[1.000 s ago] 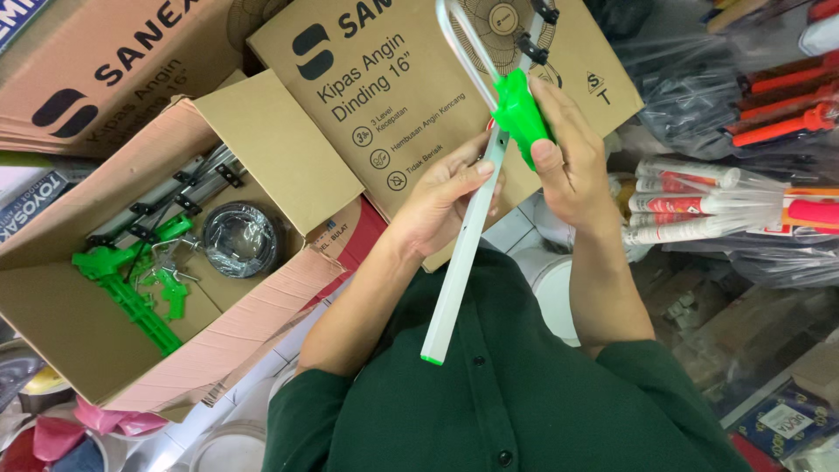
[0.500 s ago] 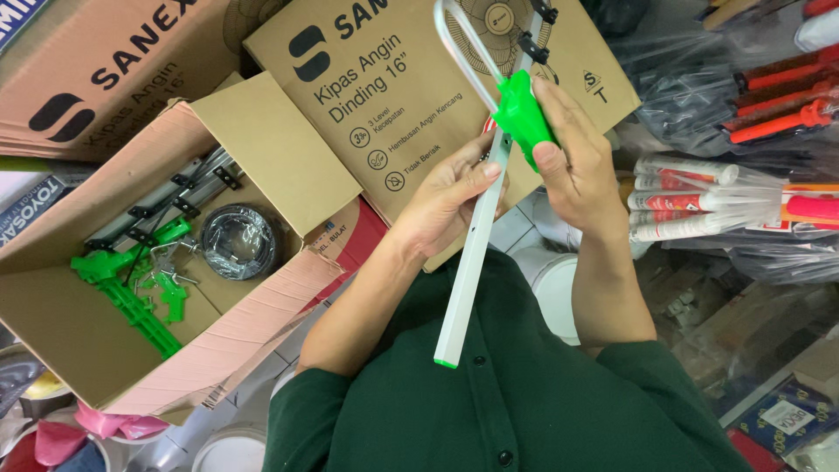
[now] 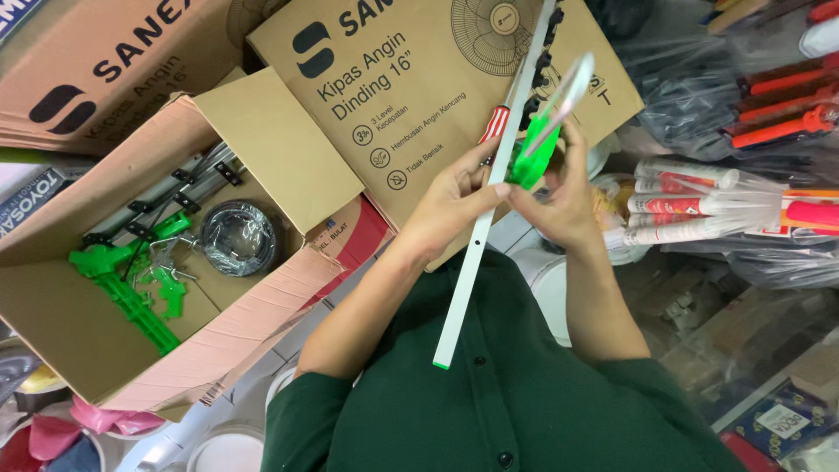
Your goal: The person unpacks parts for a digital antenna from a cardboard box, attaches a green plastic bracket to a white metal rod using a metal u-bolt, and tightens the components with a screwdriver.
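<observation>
My left hand (image 3: 454, 205) grips a long white rod (image 3: 468, 271) with a green end cap, which slants down toward my dark green shirt. My right hand (image 3: 564, 197) pinches a bright green plastic bracket (image 3: 535, 156) at the rod's upper part. A white wire loop (image 3: 568, 83) sticks up out of the bracket. A red-and-white striped handle (image 3: 496, 122) shows just above my left fingers. Both hands are close together in front of a closed cardboard box (image 3: 411, 96).
An open cardboard box (image 3: 262, 131) at left holds green plastic parts (image 3: 122, 288), a black cable coil (image 3: 238, 238) and metal rails (image 3: 170, 197). Bagged white tubes (image 3: 690, 205) and red-handled tools (image 3: 778, 96) lie at right. White buckets (image 3: 546, 288) stand below.
The camera has moved closer. My hands have come together on the green bracket, and the wire loop has turned nearly edge-on. The rod keeps its slant.
</observation>
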